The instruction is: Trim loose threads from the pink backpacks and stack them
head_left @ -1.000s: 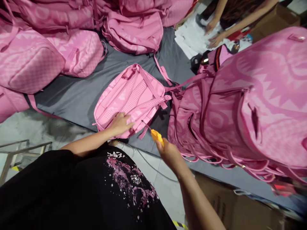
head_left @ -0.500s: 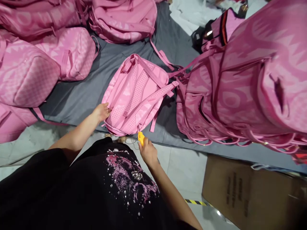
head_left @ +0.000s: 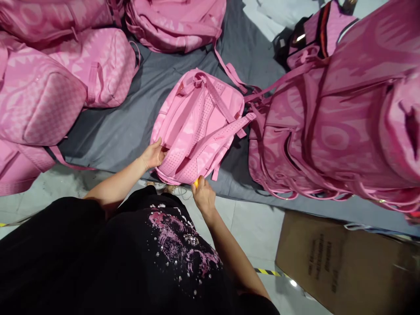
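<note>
A grey cloth (head_left: 108,135) spreads under everything on the work surface. The large pile of pink bags (head_left: 341,127) fills the right side, close beside the work and crowding it there. Other pink backpacks (head_left: 57,109) are heaped at the left, and one more, the far backpack (head_left: 177,26), lies beyond the middle; its strap (head_left: 229,72) trails down toward the right-hand pile. A cardboard box (head_left: 344,262) sits below the cloth's near edge at the right, and white sheets (head_left: 265,17) lie at the top.

The small pink backpack (head_left: 200,127) lies at the near edge of the cloth, straps upward, between and just ahead of both hands. The left hand (head_left: 153,155) is at its left edge, thumb raised and fingers bent against it; whether they pinch the fabric I cannot tell. The right hand (head_left: 204,194) is clenched round a yellow-handled tool (head_left: 197,182) at the bag's near end, only a bit of yellow showing above the fist.

Half a second ago the left hand stood looser beside the same edge, and more of the yellow handle showed, with its thin shaft in view.
</note>
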{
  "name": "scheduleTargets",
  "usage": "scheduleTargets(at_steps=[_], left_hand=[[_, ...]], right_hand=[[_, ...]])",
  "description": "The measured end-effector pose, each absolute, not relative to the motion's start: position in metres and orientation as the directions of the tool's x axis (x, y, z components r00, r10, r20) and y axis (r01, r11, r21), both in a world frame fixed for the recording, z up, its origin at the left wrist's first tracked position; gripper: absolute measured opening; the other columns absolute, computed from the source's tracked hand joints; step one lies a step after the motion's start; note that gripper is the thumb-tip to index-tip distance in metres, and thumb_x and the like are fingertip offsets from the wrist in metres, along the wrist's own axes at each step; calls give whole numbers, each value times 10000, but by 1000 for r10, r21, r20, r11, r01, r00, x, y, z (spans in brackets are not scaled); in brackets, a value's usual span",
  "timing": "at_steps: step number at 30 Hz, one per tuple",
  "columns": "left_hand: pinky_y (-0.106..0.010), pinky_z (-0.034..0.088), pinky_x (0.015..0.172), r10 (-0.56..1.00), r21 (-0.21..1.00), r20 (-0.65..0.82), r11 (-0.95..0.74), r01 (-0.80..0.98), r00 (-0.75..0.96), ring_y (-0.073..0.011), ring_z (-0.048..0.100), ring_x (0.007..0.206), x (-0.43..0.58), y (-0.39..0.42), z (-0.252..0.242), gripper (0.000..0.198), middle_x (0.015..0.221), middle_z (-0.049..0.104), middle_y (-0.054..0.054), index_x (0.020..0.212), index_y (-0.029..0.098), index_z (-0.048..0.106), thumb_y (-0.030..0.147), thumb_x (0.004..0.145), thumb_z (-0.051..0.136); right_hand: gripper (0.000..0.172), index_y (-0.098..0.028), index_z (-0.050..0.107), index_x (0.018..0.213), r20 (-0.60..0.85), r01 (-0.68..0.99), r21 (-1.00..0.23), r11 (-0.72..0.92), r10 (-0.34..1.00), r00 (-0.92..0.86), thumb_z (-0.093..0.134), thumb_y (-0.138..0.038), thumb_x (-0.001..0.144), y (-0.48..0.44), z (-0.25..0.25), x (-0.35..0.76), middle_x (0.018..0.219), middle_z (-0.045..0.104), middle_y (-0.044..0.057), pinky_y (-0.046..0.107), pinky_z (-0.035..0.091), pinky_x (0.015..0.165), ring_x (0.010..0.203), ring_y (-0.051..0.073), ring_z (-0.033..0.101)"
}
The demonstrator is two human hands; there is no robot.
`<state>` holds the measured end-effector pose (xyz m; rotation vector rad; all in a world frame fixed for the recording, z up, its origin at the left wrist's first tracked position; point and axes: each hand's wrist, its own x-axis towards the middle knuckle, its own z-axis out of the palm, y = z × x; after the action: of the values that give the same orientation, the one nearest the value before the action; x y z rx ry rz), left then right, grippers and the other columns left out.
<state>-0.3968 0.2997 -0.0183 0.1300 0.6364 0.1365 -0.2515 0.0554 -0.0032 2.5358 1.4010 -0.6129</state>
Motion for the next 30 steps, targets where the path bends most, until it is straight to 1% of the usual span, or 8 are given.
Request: scheduleTargets(at_steps=[2,5,7,10,13,19,23,30], left_hand=[[-429,556,898,183,159,-533,981,-114,826,-270,742,860,-399,299,-26,694,918,748,-162,1329,63,528,598,979,259],[-475,518,966,190,148,-499,980,-133,845,-288,733,947,-402,297,-35,684,988,749,-171,1334,83,532,602,981,260],[-495,498,993,176,135,-495,983,-125,851,-293,728,976,-402,297,-38,658,1018,746,-175,1322,94,545,585,989,259],[-500,479,1023,188,119,-495,982,-148,848,-299,718,1012,-400,299,-38,658,1038,743,-180,1290,99,570,605,979,287],[-488,456,1058,229,116,-470,974,-197,852,-310,695,1074,-397,300,-35,716,1061,736,-192,1300,78,566,656,947,336],[-487,418,1101,263,143,-426,964,-223,866,-313,638,1183,-389,297,-30,780,1143,710,-202,1357,71,524,691,932,316],[-475,441,1082,292,185,-441,955,-232,849,-305,626,1203,-386,297,-25,775,1134,713,-195,1346,74,533,690,933,307],[-462,494,1020,358,277,-492,928,-248,794,-307,635,1186,-381,298,-10,763,1103,722,-174,1319,106,553,717,905,360]], right_hand=[[379,-126,435,1254,-438,796,-21,-605,721,537,435,-423,1018,47,-4,-253,1033,665,121,282,315,600,872,217,662],[328,-130,461,1184,-505,674,35,-738,569,649,387,-415,1038,36,-6,-254,953,692,101,282,243,558,762,189,661],[321,-133,472,1166,-544,618,49,-785,498,676,374,-413,1044,34,-7,-253,898,703,91,283,212,554,725,183,655],[323,-139,480,1200,-543,601,-10,-799,509,667,384,-403,1042,34,-4,-252,880,713,92,280,209,568,717,183,649],[322,-146,492,1238,-535,583,-95,-807,535,654,388,-378,1042,29,1,-254,888,719,95,273,230,589,721,182,643],[345,-140,551,1200,-555,479,-157,-864,478,681,364,-382,1040,18,8,-255,900,715,108,260,281,602,747,186,641],[361,-134,567,1175,-543,469,-167,-867,478,690,345,-382,1035,22,11,-254,868,711,104,266,297,592,738,201,644],[415,-127,575,1116,-498,400,-316,-860,509,702,284,-403,1009,9,22,-265,828,698,122,288,363,613,754,248,654]])
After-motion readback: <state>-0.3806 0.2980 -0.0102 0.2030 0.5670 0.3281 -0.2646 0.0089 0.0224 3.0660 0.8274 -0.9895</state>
